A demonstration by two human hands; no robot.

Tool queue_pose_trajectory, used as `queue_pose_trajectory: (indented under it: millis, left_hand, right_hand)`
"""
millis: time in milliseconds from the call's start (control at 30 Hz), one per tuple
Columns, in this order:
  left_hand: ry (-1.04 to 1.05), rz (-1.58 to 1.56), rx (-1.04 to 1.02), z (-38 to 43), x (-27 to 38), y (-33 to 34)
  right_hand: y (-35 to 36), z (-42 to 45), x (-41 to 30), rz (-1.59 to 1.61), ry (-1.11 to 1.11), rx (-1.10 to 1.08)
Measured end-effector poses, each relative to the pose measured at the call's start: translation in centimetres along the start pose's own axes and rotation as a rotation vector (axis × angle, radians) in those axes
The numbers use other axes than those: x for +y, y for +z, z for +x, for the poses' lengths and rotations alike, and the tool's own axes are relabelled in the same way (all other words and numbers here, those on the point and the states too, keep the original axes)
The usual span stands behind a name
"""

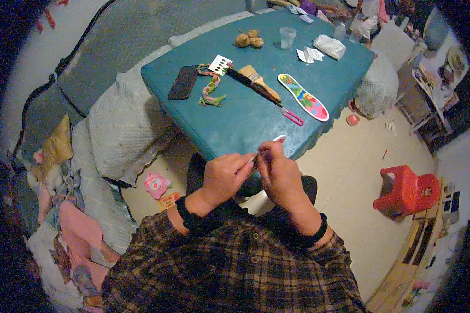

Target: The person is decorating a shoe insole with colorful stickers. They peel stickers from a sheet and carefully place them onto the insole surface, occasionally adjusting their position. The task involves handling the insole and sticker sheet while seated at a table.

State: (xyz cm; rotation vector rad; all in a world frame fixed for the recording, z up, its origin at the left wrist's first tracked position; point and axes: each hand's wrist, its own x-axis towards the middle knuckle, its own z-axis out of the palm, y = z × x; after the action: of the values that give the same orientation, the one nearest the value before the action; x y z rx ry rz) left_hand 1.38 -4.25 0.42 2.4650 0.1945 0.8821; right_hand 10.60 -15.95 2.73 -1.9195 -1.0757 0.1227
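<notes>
My left hand (227, 174) and my right hand (280, 172) meet at the table's near corner, fingertips pinched around a small, thin, pale item (252, 157) that is too blurred to name. A white-edged piece with pink (280, 138), perhaps an insole's tip, shows just past my right fingers; the rest is hidden. Farther up the teal table (235, 121) lie a colourfully patterned shoe insole (303, 97), small pink-handled scissors or snips (293, 116), a wooden-handled flat brush (260, 82), a long dark-bristled brush (250, 83), braided multicoloured thread (211, 92) and a white card with dark oval marks (220, 64).
A dark phone (183, 82) lies at the table's left. Round brown items (249, 40), a clear plastic cup (288, 37), folded paper (309, 54) and a white packet (329, 46) are at the far side. A red plastic stool (407, 191) stands on the floor at right.
</notes>
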Motion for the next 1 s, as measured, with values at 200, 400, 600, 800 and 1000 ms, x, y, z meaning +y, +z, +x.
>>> queue_pose_trajectory:
  millis: [200, 400, 600, 800, 1000]
  left_hand:
    - [-0.534, -0.664, -0.046, 0.6, 0.0, -1.3]
    - [-0.522, -0.941, -0.266, 0.4, 0.2, -0.8]
    - [-0.439, -0.864, -0.300, 0.3, 0.1, -0.6]
    - [-0.178, -0.812, -0.317, 0.4, -0.5, 0.4]
    - [-0.220, -0.790, -0.367, 0.3, 0.2, -0.4]
  right_hand:
    - [-2.1, 0.6, 4.0, 0.394, 0.185, 0.363]
    - [0.5, -0.6, 5.8, 0.773, 0.334, -0.087]
    - [1.9, -0.7, 3.9, 1.287, 0.301, -0.200]
    - [2.6, -1.5, 3.7, 1.547, 0.312, -0.166]
    - [-0.9, -1.5, 4.6, 1.758, 0.511, -0.065]
